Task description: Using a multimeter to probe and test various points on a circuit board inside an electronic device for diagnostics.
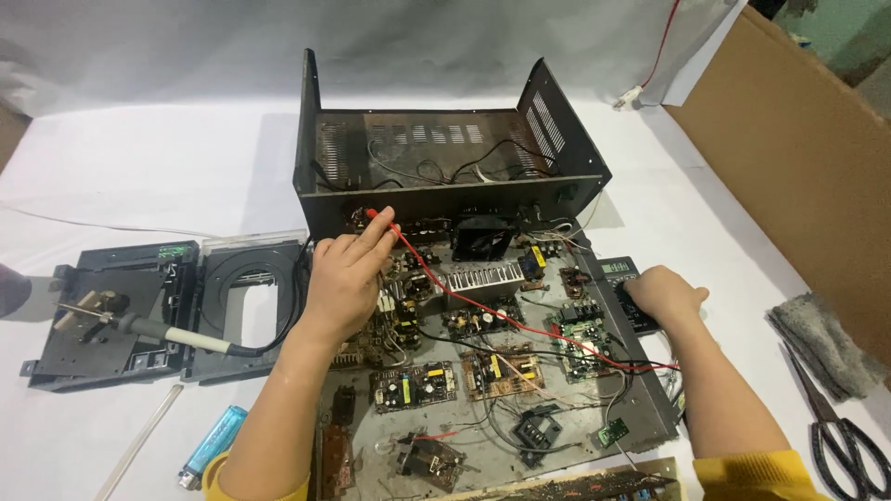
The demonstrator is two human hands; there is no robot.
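My left hand [348, 278] pinches a red test probe [376, 216], its tip at the rear of an opened electronics chassis [640, 390] packed with several circuit boards [413, 385]. A red lead [483, 311] runs from the probe across the boards to the right. My right hand [664, 295] rests on a dark multimeter [620, 271] at the chassis's right edge, fingers over its dial. The black metal cover [445, 144] stands upright behind the boards.
A soldering iron [158, 327] lies on a grey disc-drive tray [111, 315] at the left. A blue lighter [213, 443] and a clear tube [139, 443] lie bottom left. Scissors [840, 431] and a grey cloth [826, 343] sit right, beside a cardboard sheet [798, 158].
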